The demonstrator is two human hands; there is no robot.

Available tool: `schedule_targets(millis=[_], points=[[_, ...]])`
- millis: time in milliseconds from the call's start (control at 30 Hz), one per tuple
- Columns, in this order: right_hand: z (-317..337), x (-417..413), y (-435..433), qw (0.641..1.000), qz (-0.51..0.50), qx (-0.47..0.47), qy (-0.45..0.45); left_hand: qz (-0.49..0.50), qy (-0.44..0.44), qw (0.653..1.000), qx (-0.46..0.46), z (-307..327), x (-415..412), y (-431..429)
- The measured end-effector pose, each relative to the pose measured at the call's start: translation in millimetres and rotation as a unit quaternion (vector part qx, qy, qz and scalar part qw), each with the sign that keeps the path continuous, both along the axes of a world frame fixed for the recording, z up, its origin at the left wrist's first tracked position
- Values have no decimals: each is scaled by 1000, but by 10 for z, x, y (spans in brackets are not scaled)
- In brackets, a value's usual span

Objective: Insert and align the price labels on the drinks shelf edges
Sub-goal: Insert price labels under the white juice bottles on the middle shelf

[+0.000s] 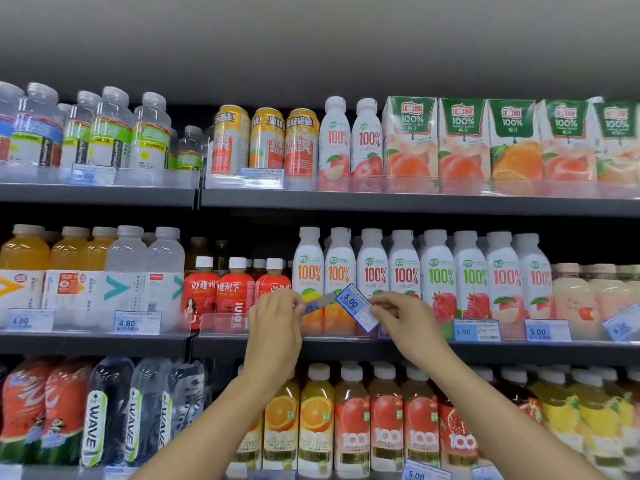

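Observation:
My right hand (398, 315) pinches a blue and white price label (356, 306) marked 5.00, tilted, in front of the white 100% juice bottles (341, 271) on the middle shelf. My left hand (277, 313) holds a second, narrow label strip (320, 302) by its left end, just left of the first label. Both labels hang above the clear plastic shelf edge (332, 336), not touching it. Two other 5.00 labels (476, 330) sit in the edge rail further right.
Top shelf holds water bottles (110, 133), cans (266, 140) and juice cartons (464, 140). The lower shelf carries juice bottles (349, 420) and Wave bottles (100, 410). Labels marked 4.80 (136, 322) sit on the left middle edge. A loose tilted label (621, 327) is at far right.

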State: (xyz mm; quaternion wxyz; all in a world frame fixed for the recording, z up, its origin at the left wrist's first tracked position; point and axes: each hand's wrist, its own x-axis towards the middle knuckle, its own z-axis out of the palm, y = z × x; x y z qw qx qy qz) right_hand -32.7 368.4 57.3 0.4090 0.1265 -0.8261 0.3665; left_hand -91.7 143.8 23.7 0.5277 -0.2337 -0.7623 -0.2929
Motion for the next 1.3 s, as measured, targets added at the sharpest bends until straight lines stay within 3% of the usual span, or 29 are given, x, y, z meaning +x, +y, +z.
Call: schedule_targets(millis=[67, 133, 233, 367, 600, 933, 1300], points=[[22, 2, 11, 1000, 11, -14, -8, -28, 17, 999, -10, -57, 23, -86], [42, 12, 1, 1000, 14, -14, -8, -33, 52, 995, -79, -175, 3, -140], [68, 5, -35, 1000, 24, -15, -8, 14, 111, 976, -185, -387, -111, -174], [78, -28, -99, 999, 32, -1, -5, 69, 119, 962, -234, -485, -145, -200], [50, -116, -283, 999, 47, 21, 14, 101, 95, 959, -248, -496, -132, -148], [40, -225, -378, 976, 5, 180, 123, 82, 67, 971, -212, -311, -7, -82], [31, -258, -367, 958, -46, 274, 75, 46, 78, 975, -203, -356, -5, -131]])
